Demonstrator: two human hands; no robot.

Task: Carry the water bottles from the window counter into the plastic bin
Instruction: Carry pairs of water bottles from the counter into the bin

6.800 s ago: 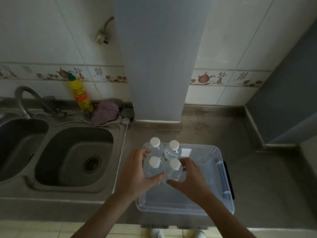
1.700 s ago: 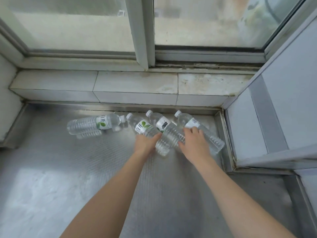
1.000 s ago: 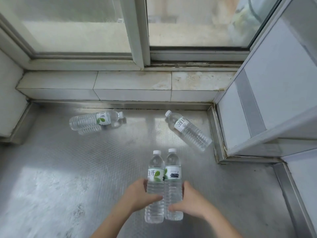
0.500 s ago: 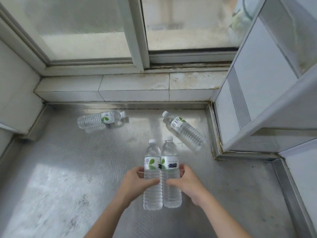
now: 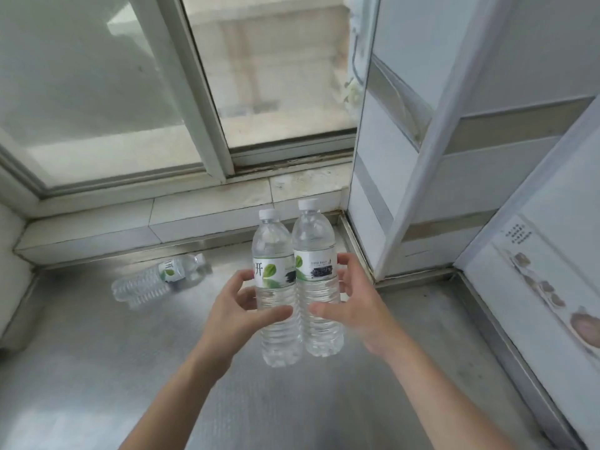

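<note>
Fingers (image 5: 242, 298) of the left hand (image 5: 233, 316) and right hand (image 5: 354, 306) are clenched around two upright water bottles (image 5: 297, 287), pressed side by side. Since a second ago the pair has risen clear of the steel counter (image 5: 81, 368). Carry phase begun; bin out of view; one bottle (image 5: 156, 280) remains lying by the window (image 5: 130, 92) ledge.

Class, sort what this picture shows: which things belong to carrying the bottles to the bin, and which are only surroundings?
Part of the job:
left hand
right hand
two upright bottles, pressed together between both hands
lying bottle
metal counter

Only surroundings:
window frame
tiled ledge
</note>
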